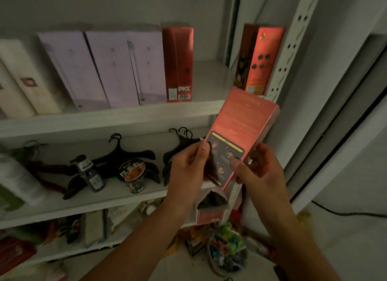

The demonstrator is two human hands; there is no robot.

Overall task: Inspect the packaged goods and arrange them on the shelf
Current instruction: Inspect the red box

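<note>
Two bare forearms reach up from the bottom edge. The left hand (187,165) and right hand (258,169) both grip the lower end of a flat pink-red box (240,125). Each thumb lies on its printed front and the fingers curl behind its edges. The box is a slim rectangular carton with a glossy, film-like sheen. A dark panel of small pictures sits under the thumbs. It tilts, with its top end leaning up and right, away from the hands.

Below the hands a clear bag of bright wrapped pieces (227,251) lies on the floor. Just under the wrists stands a small red carton (209,211) with a dark top, blurred.

Behind the hands is the white shelf (104,118), its boards smooth and matte. At hand level, to the left, lie black clothes hangers (127,155) with hooked tops. Among them stand a small dark bottle (92,175) and a round lidded cup (132,173).

Above the hands, on the next board, pale lavender boxes (94,69) stand upright in a row, far left of the held box's top. A shiny red box (178,65) ends that row. A bare stretch of board separates it from an orange-red box (262,58), which stands directly beyond the held box and leans against the perforated white upright (293,39). The held box covers its lower corner.
</note>
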